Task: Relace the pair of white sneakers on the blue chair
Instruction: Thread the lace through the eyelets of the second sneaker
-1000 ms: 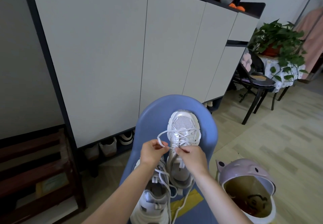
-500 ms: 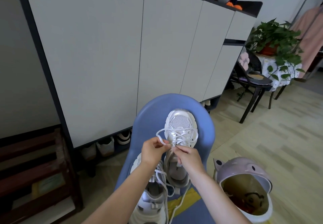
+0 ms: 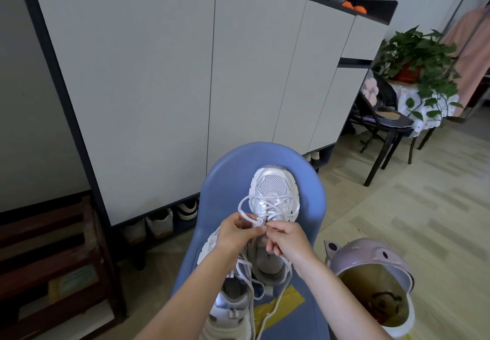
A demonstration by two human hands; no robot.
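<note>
Far sneaker (image 3: pixel 274 199) toe-up at 12 o'clock on blue chair (image 3: pixel 230 178); both hands pinch its lace (image 3: pixel 245 207), left hand (image 3: pixel 236 236) and right hand (image 3: pixel 287 239) meeting mid-eyelets (likely steadying for threading); second sneaker (image 3: pixel 228 305) at 6 o'clock.

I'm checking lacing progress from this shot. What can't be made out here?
- Head view: the upper eyelets of the far sneaker are covered by the left hand and right hand.
- The near sneaker is cut off by the bottom edge.
- The lace tip is hidden between pinching fingers.
</note>
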